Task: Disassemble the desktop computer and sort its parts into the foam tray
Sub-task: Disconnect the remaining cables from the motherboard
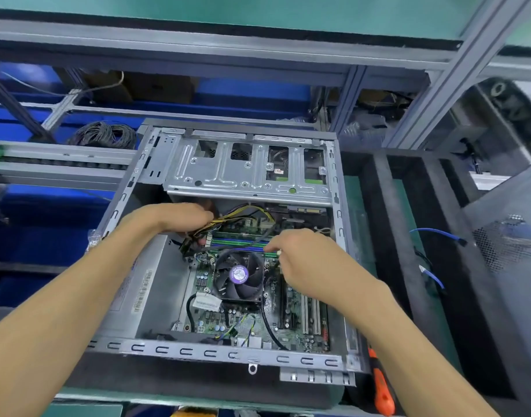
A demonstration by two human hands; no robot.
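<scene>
The open desktop case (198,352) lies on its side in the middle of the bench. Inside it I see the green motherboard (291,323), a black CPU fan (238,275) with a purple label, and the memory sticks (237,242) above the fan. My left hand (177,216) grips a bundle of yellow and black power cables (243,213) near the upper left of the board. My right hand (306,260) is over the right end of the memory sticks, its curled fingers pinching something small there that I cannot make out. The metal drive cage (228,173) spans the case's top.
The black foam tray (408,266) with long slots stands to the right of the case and holds a blue cable (432,233). An orange-handled screwdriver (381,386) lies at the tray's near edge. A perforated case panel (510,245) leans at the far right. Shelf rails run behind.
</scene>
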